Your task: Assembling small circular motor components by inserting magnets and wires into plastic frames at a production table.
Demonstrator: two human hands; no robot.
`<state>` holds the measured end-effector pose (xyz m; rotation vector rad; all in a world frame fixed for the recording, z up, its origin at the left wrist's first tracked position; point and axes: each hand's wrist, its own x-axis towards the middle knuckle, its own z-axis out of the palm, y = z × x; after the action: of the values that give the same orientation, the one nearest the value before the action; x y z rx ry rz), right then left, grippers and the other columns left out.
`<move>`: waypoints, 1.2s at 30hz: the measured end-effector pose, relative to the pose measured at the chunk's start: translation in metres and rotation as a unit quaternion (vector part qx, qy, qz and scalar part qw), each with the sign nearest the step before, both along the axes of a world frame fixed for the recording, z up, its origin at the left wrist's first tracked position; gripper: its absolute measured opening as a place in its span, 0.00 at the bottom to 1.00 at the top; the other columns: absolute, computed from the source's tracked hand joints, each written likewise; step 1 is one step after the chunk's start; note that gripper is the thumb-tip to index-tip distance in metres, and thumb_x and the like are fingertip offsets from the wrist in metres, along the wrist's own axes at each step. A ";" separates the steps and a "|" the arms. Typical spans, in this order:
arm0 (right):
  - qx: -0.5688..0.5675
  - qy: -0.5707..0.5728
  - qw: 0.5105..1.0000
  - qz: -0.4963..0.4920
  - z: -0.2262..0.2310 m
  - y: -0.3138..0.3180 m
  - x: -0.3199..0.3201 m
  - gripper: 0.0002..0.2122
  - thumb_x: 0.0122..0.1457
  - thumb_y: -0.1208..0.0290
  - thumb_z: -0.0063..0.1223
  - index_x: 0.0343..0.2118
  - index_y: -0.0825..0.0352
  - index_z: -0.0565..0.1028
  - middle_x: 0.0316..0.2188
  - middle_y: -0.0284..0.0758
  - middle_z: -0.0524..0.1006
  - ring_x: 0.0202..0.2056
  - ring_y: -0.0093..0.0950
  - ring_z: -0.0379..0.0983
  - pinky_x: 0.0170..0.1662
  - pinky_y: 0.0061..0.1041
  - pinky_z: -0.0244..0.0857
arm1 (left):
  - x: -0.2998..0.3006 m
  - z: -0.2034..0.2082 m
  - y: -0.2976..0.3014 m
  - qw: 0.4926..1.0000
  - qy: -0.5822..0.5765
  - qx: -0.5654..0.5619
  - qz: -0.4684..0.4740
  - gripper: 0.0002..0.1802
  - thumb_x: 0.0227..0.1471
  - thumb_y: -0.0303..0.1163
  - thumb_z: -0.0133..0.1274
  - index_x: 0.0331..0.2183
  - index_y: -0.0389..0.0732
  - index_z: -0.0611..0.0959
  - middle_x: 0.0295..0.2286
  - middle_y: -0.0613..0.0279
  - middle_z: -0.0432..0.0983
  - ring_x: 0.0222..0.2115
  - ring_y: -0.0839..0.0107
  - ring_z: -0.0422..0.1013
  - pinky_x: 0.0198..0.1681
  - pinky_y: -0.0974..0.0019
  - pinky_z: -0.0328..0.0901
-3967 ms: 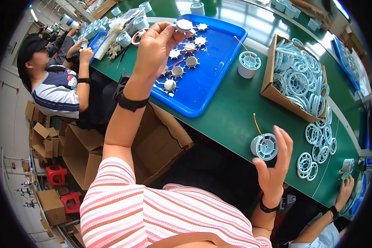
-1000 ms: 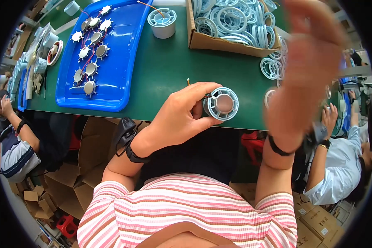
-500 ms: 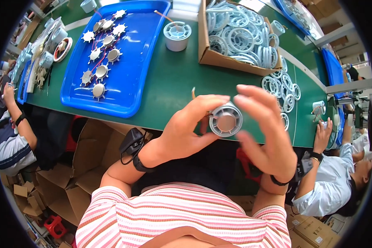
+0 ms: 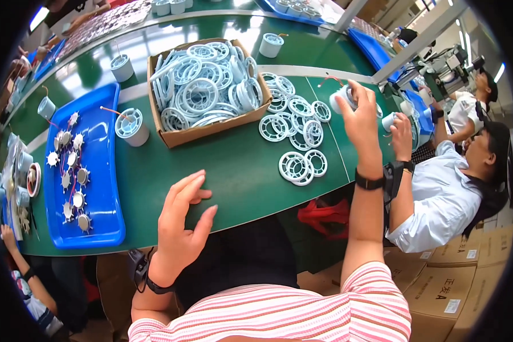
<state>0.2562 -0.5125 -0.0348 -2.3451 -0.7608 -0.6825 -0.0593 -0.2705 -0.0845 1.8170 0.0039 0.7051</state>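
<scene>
Out to the right, my right hand (image 4: pixel 361 122) grips a light-blue round motor housing (image 4: pixel 343 96) with thin wires sticking out of its far side. My fingers hide part of the housing. My left hand (image 4: pixel 182 225) hovers over the table's near edge, fingers apart and holding nothing. Loose light-blue spoked rings (image 4: pixel 298 126) lie between my two hands, some overlapping. Beyond my left hand stands a cardboard box (image 4: pixel 211 132) heaped with the same rings. A light-blue housing (image 4: pixel 132 134) with a wire stands beside the box.
A blue tray (image 4: pixel 105 171) at the left holds several silver round motors with red wires. More housings (image 4: pixel 121 68) stand about the green table (image 4: pixel 211 171). A co-worker (image 4: pixel 439 194) sits close on the right, a hand (image 4: pixel 402 137) near mine. A red stool (image 4: pixel 325 218) is under the table edge.
The housing has passed from my left hand to my right, which has carried it out to the right. My left hand has let go. The view has turned right.
</scene>
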 end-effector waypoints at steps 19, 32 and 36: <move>-0.217 0.066 0.973 -0.044 -0.009 0.151 0.153 0.27 0.55 0.53 0.65 0.54 0.59 0.73 0.53 0.46 0.69 0.52 0.48 0.71 0.55 0.41 0.69 | 0.000 -0.007 0.004 0.996 0.044 0.074 0.000 0.13 0.50 0.15 0.57 0.40 0.33 0.82 0.40 0.51 0.79 0.34 0.65 0.77 0.38 0.68 0.71; -0.064 0.016 0.992 0.104 0.027 0.097 0.131 0.30 0.46 0.62 0.72 0.53 0.67 0.74 0.46 0.44 0.79 0.48 0.38 0.77 0.53 0.33 0.70 | 0.002 -0.001 0.006 0.997 0.012 0.072 -0.015 0.08 0.50 0.15 0.58 0.35 0.34 0.83 0.35 0.52 0.82 0.34 0.61 0.78 0.39 0.66 0.72; 0.046 0.203 0.934 0.291 0.066 0.102 -0.021 0.29 0.49 0.75 0.70 0.56 0.67 0.71 0.51 0.37 0.75 0.50 0.31 0.74 0.53 0.30 0.69 | -0.011 -0.004 0.008 0.999 0.002 0.054 0.010 0.09 0.52 0.15 0.57 0.37 0.34 0.84 0.36 0.52 0.81 0.34 0.64 0.78 0.37 0.69 0.72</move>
<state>0.2356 -0.4101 0.0314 -1.9252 -1.1197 0.0243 -0.0701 -0.2626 -0.0888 1.9232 -0.0141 0.7277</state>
